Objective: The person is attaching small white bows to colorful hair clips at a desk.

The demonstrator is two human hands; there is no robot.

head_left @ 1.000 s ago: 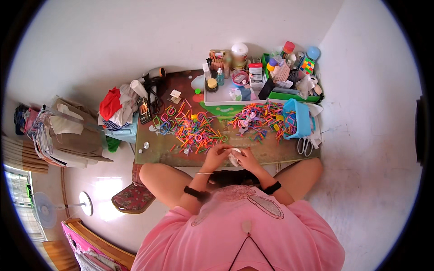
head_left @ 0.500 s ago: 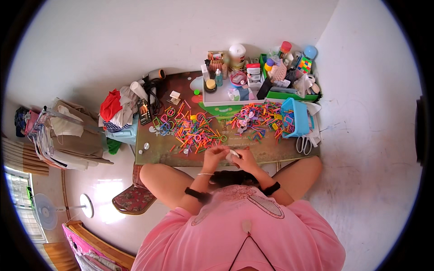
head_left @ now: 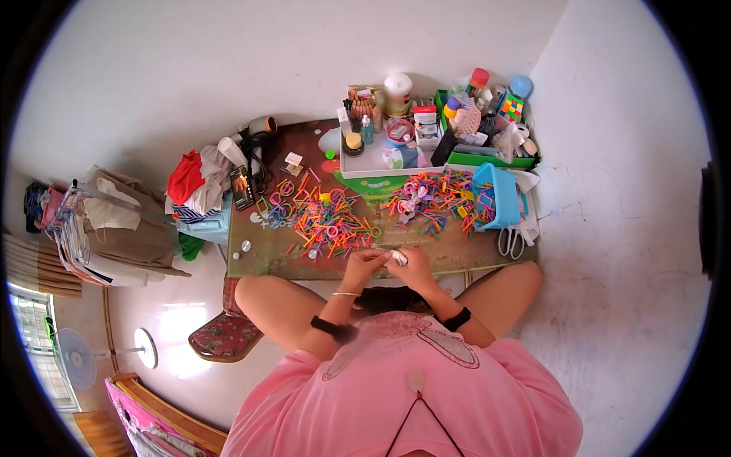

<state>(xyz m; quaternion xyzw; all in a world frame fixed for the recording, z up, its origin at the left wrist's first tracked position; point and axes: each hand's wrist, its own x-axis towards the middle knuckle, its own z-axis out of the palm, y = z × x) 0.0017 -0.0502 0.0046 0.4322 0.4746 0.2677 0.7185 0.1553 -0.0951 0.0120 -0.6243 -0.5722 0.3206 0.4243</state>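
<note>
Both hands are close together over the near edge of the table (head_left: 442,263). My right hand (head_left: 415,266) is closed around a small white object (head_left: 399,258), whose kind I cannot make out. Just left of it, my left hand (head_left: 365,263) has its thumb and fingers pinched together, nearly touching the white object; what they hold, if anything, is too small to name. Beyond my left hand lies a heap of colourful plastic sticks (head_left: 331,221) with some rings among them. A second heap of bright small plastic pieces (head_left: 430,199) spreads farther right.
A light-blue basket (head_left: 499,199) lies tipped at the right heap, with scissors (head_left: 511,244) near it. Behind stand a white tray (head_left: 373,166) of bottles and a green box (head_left: 487,161) of odds and ends. Clothes (head_left: 202,179) and a hair dryer (head_left: 263,124) sit at the left.
My right hand has turned and closed more around the white object, which now shows at its left side. My left fingers have shifted slightly and stay pinched.
</note>
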